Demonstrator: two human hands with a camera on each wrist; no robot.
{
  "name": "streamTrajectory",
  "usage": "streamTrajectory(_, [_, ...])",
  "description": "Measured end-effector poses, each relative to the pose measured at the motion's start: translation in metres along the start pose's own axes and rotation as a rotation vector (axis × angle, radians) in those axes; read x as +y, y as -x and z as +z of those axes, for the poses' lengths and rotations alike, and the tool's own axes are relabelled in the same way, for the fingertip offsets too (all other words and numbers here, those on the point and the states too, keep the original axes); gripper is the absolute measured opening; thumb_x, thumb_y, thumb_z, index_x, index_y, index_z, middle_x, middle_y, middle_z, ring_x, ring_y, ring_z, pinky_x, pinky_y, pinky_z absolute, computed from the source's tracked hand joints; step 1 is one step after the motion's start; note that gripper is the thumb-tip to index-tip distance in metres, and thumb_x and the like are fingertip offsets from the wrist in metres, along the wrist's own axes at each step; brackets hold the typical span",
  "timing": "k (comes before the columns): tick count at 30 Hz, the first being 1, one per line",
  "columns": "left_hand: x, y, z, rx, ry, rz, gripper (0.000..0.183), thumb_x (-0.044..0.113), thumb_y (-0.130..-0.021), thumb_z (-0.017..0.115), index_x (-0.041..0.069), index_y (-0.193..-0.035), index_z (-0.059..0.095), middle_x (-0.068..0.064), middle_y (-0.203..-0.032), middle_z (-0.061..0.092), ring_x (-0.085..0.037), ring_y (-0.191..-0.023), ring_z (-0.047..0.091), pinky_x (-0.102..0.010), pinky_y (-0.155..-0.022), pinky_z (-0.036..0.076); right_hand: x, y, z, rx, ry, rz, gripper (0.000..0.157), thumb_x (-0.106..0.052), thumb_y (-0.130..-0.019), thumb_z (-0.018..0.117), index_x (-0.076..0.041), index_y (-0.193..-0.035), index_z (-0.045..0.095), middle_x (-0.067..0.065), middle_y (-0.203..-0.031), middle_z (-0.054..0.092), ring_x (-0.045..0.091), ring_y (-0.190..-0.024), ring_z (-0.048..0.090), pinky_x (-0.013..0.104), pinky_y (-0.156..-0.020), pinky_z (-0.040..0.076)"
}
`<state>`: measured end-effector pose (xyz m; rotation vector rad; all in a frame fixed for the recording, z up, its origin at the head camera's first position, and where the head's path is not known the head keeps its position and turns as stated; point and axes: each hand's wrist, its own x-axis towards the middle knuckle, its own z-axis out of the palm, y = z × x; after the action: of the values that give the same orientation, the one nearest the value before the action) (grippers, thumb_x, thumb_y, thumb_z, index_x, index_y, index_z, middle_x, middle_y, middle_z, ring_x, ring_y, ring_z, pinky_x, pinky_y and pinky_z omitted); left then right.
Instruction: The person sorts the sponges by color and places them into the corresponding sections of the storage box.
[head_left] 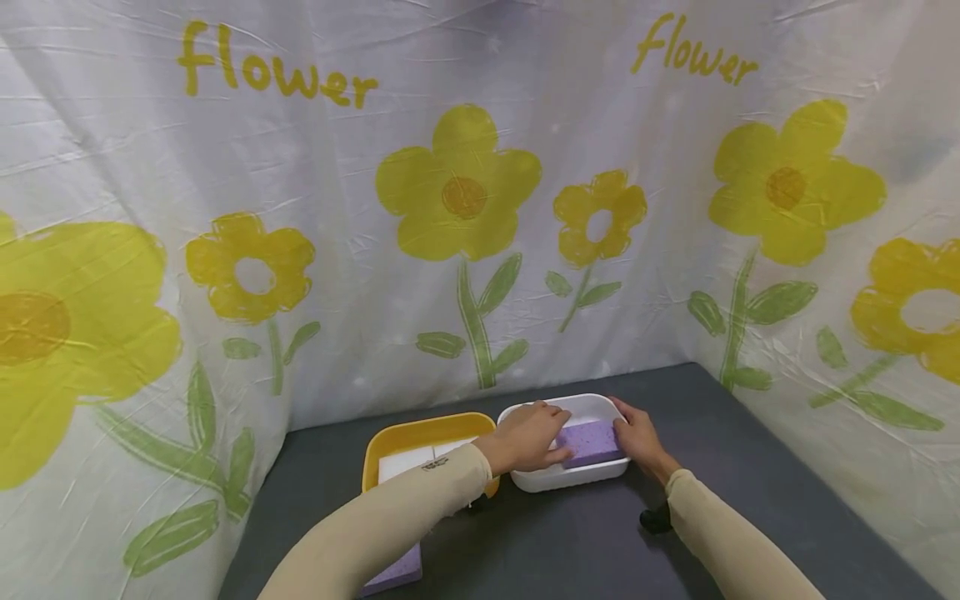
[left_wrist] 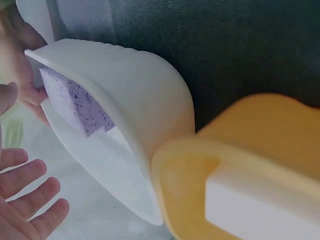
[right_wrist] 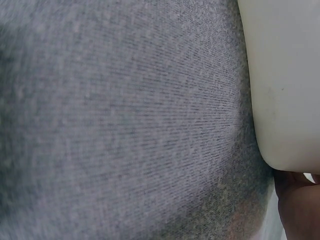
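A: So what's the person's left hand [head_left: 528, 435] actually holding?

B: Nothing, from what the left wrist view shows. Fingers are loosely spread over the left part of the white bin [head_left: 570, 479], near the purple sponge [head_left: 592, 443]. Can't tell if a fingertip brushes it.

A: And the right hand [head_left: 639, 437]?

B: That one's clamped on the bin's right end, thumb over the rim. The thumb is right by the sponge too, but I can't say whether they touch.

A: Where's the sponge, exactly?

B: Inside the white bin, toward the right end. The yellow bin [head_left: 372, 458] sits just to the left with a white block [left_wrist: 260, 200] in it, rims pretty much touching.

A: Anything else on the dark table [head_left: 555, 550]?

B: Yeah, a second purple sponge [head_left: 397, 571] near the front, partly hidden by the left sleeve [head_left: 390, 517]. Flowery curtain [head_left: 337, 208] behind it all.
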<state>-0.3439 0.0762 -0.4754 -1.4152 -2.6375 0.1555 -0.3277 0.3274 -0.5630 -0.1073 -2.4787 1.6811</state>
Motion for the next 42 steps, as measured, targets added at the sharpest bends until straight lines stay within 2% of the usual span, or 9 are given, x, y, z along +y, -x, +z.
streamTrajectory(8, [-0.003, 0.022, -0.013, -0.01, -0.043, 0.063, 0.064, 0.056, -0.104, 0.067, 0.014, -0.153, 0.061, -0.001, -0.147, 0.07, -0.021, -0.135, 0.065, -0.034, -0.119, 0.05, 0.0, 0.002, -0.001, -0.012, 0.012, 0.005, 0.057, 0.003, -0.107, 0.038, 0.013, -0.164, 0.035, 0.035, -0.166, 0.042, 0.05, -0.154, 0.044, 0.063, -0.126, 0.036])
streamTrajectory(14, [-0.006, 0.045, -0.023, -0.021, -0.094, 0.118, 0.062, 0.057, -0.105, 0.065, 0.014, -0.15, 0.061, -0.001, -0.143, 0.071, -0.019, -0.132, 0.066, -0.033, -0.118, 0.049, 0.0, 0.001, -0.002, -0.018, 0.002, 0.007, 0.058, 0.003, -0.108, 0.038, 0.012, -0.165, 0.034, 0.035, -0.167, 0.041, 0.05, -0.155, 0.043, 0.064, -0.126, 0.036])
streamTrajectory(19, [-0.007, 0.066, -0.029, -0.014, -0.083, 0.168, 0.063, 0.055, -0.105, 0.067, 0.013, -0.152, 0.06, -0.002, -0.144, 0.071, -0.02, -0.13, 0.066, -0.033, -0.116, 0.051, 0.0, 0.002, -0.002, -0.018, 0.0, 0.016, 0.058, 0.003, -0.107, 0.039, 0.012, -0.164, 0.035, 0.035, -0.167, 0.041, 0.05, -0.155, 0.042, 0.064, -0.126, 0.035])
streamTrajectory(28, [-0.005, 0.106, -0.027, 0.031, -0.111, 0.244, 0.064, 0.056, -0.103, 0.069, 0.011, -0.148, 0.062, -0.001, -0.14, 0.071, -0.018, -0.126, 0.067, -0.032, -0.112, 0.054, 0.0, 0.002, -0.002, -0.021, 0.006, 0.029, 0.058, 0.002, -0.108, 0.039, 0.012, -0.165, 0.034, 0.035, -0.168, 0.039, 0.05, -0.157, 0.039, 0.064, -0.127, 0.033])
streamTrajectory(36, [0.0, 0.14, -0.028, 0.067, -0.124, 0.288, 0.065, 0.056, -0.102, 0.072, 0.01, -0.147, 0.065, -0.002, -0.139, 0.072, -0.018, -0.126, 0.069, -0.033, -0.11, 0.056, 0.0, 0.001, -0.003, -0.009, 0.003, 0.023, 0.058, 0.002, -0.107, 0.039, 0.011, -0.164, 0.036, 0.034, -0.167, 0.042, 0.05, -0.155, 0.043, 0.063, -0.126, 0.035])
streamTrajectory(42, [0.004, 0.165, -0.03, -0.001, -0.068, 0.308, 0.064, 0.054, -0.103, 0.071, 0.009, -0.148, 0.064, -0.003, -0.141, 0.072, -0.015, -0.129, 0.068, -0.031, -0.111, 0.055, -0.002, 0.001, -0.003, -0.017, 0.016, 0.019, 0.058, 0.002, -0.108, 0.04, 0.011, -0.165, 0.036, 0.035, -0.167, 0.04, 0.051, -0.157, 0.04, 0.064, -0.126, 0.034])
